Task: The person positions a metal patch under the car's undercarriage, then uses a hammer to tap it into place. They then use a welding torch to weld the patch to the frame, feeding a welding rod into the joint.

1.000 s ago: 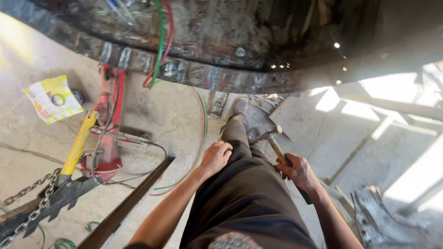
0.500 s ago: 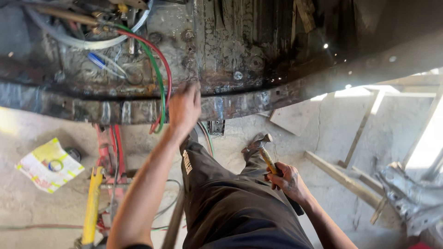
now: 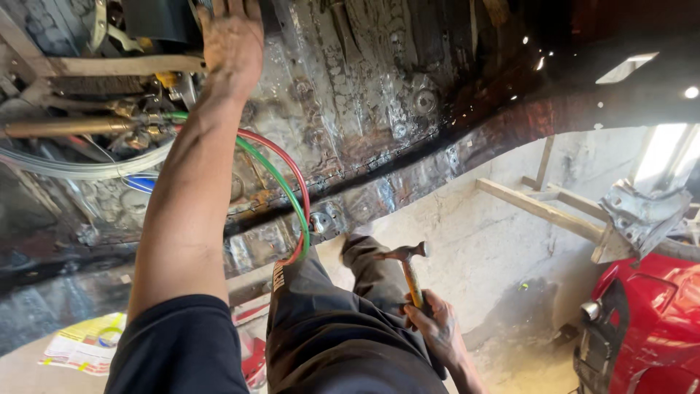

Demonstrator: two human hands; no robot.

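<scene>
Left hand (image 3: pixel 232 40): bare, ungloved, smeared with grime across knuckles and back. Left forearm (image 3: pixel 191 211): bare, uncovered from wrist to above elbow. Short sleeve (image 3: pixel 182 350): black, plain, hem ending at upper arm. Trousers (image 3: pixel 328 343): dark grey-brown work cloth, creased, dusty, small light marking near the knee. Shoe (image 3: pixel 359 241): only partly seen, pale with dust. Right hand (image 3: pixel 432 328): bare, ungloved, dirt-stained over fingers and knuckles; wrist uncovered.
</scene>
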